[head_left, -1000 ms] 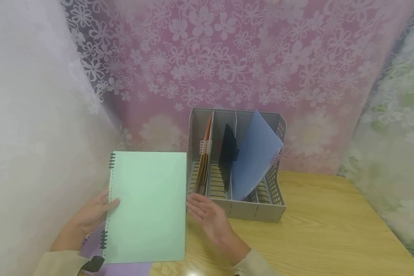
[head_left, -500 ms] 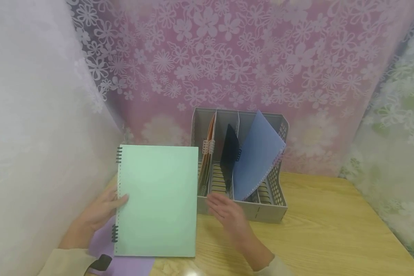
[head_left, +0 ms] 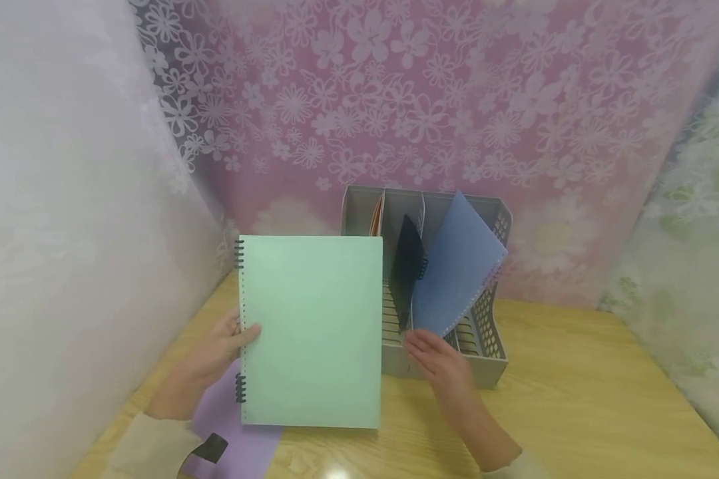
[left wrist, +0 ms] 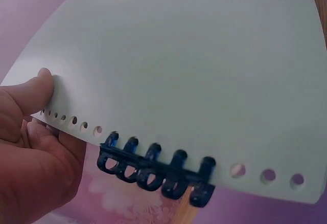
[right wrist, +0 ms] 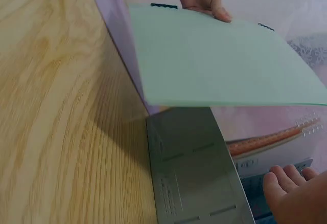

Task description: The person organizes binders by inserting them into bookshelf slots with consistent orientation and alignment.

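My left hand (head_left: 218, 349) pinches a mint-green ring-bound notebook (head_left: 311, 332) by its punched left edge, thumb over the cover. The notebook is held up over the table, and dark binding rings (left wrist: 156, 168) show on that edge. My right hand (head_left: 446, 369) is at the front of a grey file organizer (head_left: 485, 376), fingers extended and holding nothing; whether they touch its rim I cannot tell. Inside the organizer, a black notebook (head_left: 404, 273) and a blue notebook (head_left: 458, 266) lean in their compartments. The green notebook mostly hides an orange-brown notebook (head_left: 375, 216) in the left compartment.
A purple notebook (head_left: 245, 452) lies on the wooden table (head_left: 581, 399) below my left hand. Behind the organizer hangs a pink flowered curtain (head_left: 311, 100). Pale cloth (head_left: 66, 199) closes off the left side, and patterned cloth (head_left: 689, 233) the right.
My left hand has carried the green notebook rightward and slightly up, so it now covers the organizer's left compartment. My right hand has moved right along the organizer's front.
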`<state>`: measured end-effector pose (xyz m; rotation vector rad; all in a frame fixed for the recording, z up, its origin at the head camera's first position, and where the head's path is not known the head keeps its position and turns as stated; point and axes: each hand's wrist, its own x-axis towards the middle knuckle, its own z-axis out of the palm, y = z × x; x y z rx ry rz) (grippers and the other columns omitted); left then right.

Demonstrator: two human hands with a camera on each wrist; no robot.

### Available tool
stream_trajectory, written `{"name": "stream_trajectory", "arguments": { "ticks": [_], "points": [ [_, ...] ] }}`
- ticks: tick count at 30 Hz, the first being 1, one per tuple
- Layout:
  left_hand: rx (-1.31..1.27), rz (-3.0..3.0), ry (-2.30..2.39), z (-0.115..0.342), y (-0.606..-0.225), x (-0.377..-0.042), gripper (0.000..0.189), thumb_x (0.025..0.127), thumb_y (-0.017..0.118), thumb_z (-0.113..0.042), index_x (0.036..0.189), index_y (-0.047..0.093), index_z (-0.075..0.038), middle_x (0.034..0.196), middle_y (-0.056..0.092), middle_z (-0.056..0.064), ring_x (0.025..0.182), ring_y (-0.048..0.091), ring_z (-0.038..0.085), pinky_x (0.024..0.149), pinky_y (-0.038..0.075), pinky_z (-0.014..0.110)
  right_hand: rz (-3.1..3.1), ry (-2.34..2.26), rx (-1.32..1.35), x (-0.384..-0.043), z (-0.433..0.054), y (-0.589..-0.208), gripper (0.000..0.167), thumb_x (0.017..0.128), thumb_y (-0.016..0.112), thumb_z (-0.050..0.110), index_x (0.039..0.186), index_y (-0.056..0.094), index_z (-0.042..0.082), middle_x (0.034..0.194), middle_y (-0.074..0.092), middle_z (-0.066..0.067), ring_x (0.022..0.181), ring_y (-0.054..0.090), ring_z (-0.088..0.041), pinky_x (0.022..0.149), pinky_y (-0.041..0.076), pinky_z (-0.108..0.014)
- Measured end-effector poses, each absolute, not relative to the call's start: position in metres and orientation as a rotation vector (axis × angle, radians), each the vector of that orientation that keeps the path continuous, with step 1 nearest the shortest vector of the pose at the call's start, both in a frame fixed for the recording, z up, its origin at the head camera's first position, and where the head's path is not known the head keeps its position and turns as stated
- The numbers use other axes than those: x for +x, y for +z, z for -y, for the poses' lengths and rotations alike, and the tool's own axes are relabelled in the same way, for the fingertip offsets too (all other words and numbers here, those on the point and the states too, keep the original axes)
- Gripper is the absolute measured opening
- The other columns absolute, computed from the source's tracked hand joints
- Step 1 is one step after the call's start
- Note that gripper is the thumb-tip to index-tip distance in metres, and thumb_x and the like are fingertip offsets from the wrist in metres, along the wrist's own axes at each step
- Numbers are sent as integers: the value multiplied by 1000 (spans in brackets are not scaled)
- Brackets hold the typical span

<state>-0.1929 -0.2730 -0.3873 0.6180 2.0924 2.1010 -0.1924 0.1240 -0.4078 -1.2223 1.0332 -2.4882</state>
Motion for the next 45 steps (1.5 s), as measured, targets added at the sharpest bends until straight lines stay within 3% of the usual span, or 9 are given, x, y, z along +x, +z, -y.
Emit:
{"name": "stream_trajectory", "arguments": {
  "ticks": [4,8,13,18,22,26,32,36,45],
  "points": [
    [629,-2084,2126,258,-384,-195,51,102,48,-10,148,28,-1,120,67,-5,105,66,17,86,55,33,-1468,-2558,-940,-185,-139,-400,33,102,34,-6,133,47,-9,130,61,-6,123,56,-16,104,42,-27],
    [626,-2074,2121,247,-382,-195,53,102,48,-10,149,26,0,119,68,-4,105,67,19,86,55,34,-2098,-2351,-537,-180,-152,-394,38,100,48,2,136,44,-10,124,63,9,119,57,-7,99,45,-19],
    [627,-2056,2108,233,-379,-197,56,103,48,-11,152,23,-3,123,66,-2,106,66,21,87,55,36,-2447,-2187,-505,-180,-166,-393,39,100,52,5,136,45,-8,125,61,15,119,55,-3,95,44,-12],
    [591,-2095,2094,218,-376,-199,53,102,50,-16,151,30,-9,128,63,11,107,66,23,86,55,38,-2739,-2077,-472,-182,-175,-392,40,97,57,3,135,49,-6,132,59,-2,122,55,-12,95,45,-14],
    [568,-2147,2076,206,-373,-200,50,102,51,-17,149,34,-11,127,62,19,105,66,27,86,56,40,-3008,-1771,-293,-182,-181,-392,56,96,63,18,143,42,-1,145,44,-21,133,42,-36,109,39,-42],
    [564,-2162,2076,197,-369,-200,49,102,51,-16,149,36,-14,128,61,18,105,66,27,86,55,39,-3112,-1545,-221,-190,-192,-396,81,92,69,32,152,25,0,154,26,-26,139,24,-49,109,25,-64],
    [609,-2173,2095,184,-362,-199,48,101,52,-13,147,40,-14,129,60,18,105,66,27,87,55,40,-3175,-1372,-296,-212,-208,-408,99,87,74,37,152,12,-5,153,21,-31,136,26,-51,105,27,-67],
    [621,-2185,2088,177,-358,-199,49,101,53,-14,148,39,-14,130,60,17,106,66,27,89,54,41,-3122,-1295,-262,-222,-217,-411,109,87,72,43,151,0,-8,153,12,-35,137,20,-54,106,24,-69],
    [504,-2146,2223,162,-348,-195,47,101,51,-12,147,40,-17,121,65,19,97,69,29,82,57,44,-3181,-1125,-292,-239,-224,-418,103,85,70,49,147,15,-13,138,33,-38,125,39,-52,101,36,-65]
  ]
}}
